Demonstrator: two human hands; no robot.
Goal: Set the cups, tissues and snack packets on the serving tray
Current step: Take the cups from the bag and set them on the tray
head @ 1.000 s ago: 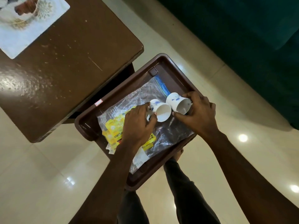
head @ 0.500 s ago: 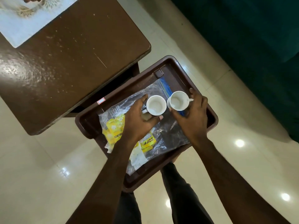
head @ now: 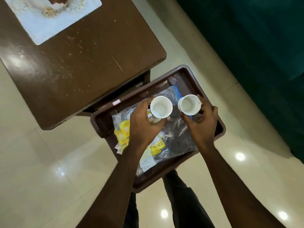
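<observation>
A brown serving tray point(head: 212, 102) rests across my knees beside the table. A clear plastic bag point(head: 177, 140) with yellow snack packets point(head: 122, 134) and white tissue paper lies in it. My left hand point(head: 144, 125) grips a white cup point(head: 160, 107), held upright with its mouth up. My right hand point(head: 202, 124) grips a second white cup point(head: 189, 104), also upright, over the tray's far right part. Whether the cups touch the tray floor I cannot tell.
A brown table point(head: 79, 60) stands at the upper left, with a white mat point(head: 49, 22) carrying a dish at its far corner. A dark green sofa point(head: 256, 46) fills the right. The floor is glossy cream tile; my legs are under the tray.
Both cups have turned from tilted on their sides to upright, and they have moved apart toward the tray's far side.
</observation>
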